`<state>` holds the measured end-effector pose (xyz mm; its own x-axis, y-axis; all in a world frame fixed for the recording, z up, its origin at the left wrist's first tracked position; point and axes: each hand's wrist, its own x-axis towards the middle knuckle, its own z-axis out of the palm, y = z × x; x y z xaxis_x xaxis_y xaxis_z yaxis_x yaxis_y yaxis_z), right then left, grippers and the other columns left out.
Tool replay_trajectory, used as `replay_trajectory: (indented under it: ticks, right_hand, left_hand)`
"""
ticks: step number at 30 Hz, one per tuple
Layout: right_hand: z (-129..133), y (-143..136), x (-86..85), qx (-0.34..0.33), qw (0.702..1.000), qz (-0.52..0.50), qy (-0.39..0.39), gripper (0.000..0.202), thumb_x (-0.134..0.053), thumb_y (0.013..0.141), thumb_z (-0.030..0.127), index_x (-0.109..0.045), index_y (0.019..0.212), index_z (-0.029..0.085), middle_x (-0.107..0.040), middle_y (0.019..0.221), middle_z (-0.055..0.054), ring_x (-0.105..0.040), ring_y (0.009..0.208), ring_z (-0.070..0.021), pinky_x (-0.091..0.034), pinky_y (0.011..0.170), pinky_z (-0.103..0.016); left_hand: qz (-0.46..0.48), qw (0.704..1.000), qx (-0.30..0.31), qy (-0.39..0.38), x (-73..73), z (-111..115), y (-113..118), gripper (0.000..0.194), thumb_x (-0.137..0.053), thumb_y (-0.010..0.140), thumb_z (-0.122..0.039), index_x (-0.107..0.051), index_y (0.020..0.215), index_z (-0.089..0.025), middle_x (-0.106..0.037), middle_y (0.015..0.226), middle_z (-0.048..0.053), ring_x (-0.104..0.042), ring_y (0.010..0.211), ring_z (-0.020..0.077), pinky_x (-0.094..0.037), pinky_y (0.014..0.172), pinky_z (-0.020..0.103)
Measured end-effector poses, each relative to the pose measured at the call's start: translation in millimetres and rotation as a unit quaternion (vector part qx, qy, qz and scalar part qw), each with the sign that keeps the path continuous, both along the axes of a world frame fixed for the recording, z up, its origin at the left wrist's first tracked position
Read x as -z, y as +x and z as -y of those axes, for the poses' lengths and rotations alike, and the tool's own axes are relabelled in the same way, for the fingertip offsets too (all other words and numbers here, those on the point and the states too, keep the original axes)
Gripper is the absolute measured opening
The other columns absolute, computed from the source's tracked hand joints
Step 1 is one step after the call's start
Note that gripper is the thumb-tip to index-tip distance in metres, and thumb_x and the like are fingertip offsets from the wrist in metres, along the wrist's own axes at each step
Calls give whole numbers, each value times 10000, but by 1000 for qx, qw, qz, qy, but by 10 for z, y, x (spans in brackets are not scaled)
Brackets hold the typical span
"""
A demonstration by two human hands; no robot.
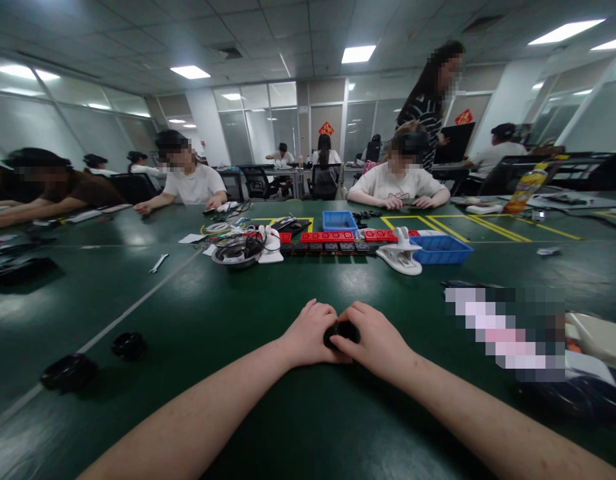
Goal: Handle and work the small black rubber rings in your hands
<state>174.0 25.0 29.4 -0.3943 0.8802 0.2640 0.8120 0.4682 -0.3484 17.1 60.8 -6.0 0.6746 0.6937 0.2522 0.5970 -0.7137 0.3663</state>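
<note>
Close in front of me, a small round black part [349, 331] is held between both hands, just above or on the green table. My left hand [313, 335] wraps its left side, fingers curled. My right hand [375, 337] grips it from the right, with the thumb across its front. Much of the part is hidden by the fingers, so its exact kind does not show. To the left lie two similar black ring-shaped parts, a larger one [69, 372] and a smaller one [129, 346], apart from my hands.
The green table [228, 433] holds a wrench [159, 263], a metal bowl of cables [237, 253], red-topped power strips [328, 237], a white clamp [402, 253] and blue bins [442, 249]. A pixelated item [503, 327] lies right. Several people sit across the table.
</note>
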Motion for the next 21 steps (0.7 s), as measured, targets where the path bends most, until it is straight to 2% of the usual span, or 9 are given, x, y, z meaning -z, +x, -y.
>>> replay_trajectory:
  ticks: [4, 8, 13, 18, 21]
  right_hand:
    - [-7, 31, 3, -40, 999, -5, 6, 142, -592, 700, 244, -579, 818, 166, -527, 791, -40, -505, 754, -180, -403, 704, -330]
    - [-4, 52, 0, -129, 991, -26, 9, 210, -536, 634, 116, -569, 833, 172, -554, 828, -39, -505, 805, -185, -391, 763, -352]
    - [38, 3, 127, -235, 966, -87, 56, 181, -425, 608, 46, -530, 622, 192, -575, 720, -6, -524, 778, -157, -351, 876, -372]
    - [80, -23, 212, -244, 961, -98, 88, 223, -375, 628, 30, -500, 589, 210, -580, 655, 25, -549, 737, -130, -239, 998, -397]
    - [91, 7, 179, -244, 960, -106, 87, 246, -386, 602, 41, -532, 699, 214, -599, 733, 14, -550, 831, -147, -200, 1019, -421]
  left_hand:
    - [5, 1000, 13, -10, -24, 15, 9, 445, -694, 567, -428, -547, 926, -209, -533, 930, 19, -491, 924, 222, -207, 1011, 447]
    - [20, 998, 49, -26, 0, -21, -4, 403, -723, 532, -352, -581, 880, -203, -532, 962, 29, -482, 942, 232, -330, 930, 390]
    - [36, 994, 89, -48, 58, -85, -21, 291, -739, 522, -266, -617, 776, -190, -527, 969, 24, -483, 961, 228, -383, 870, 329]
    - [24, 994, 97, -53, 56, -97, -21, 346, -741, 526, -270, -631, 849, -209, -532, 993, 22, -483, 984, 238, -367, 899, 348]
    - [16, 994, 99, -43, 36, -67, -23, 445, -732, 547, -302, -598, 958, -198, -529, 1037, 44, -472, 1014, 244, -349, 925, 366]
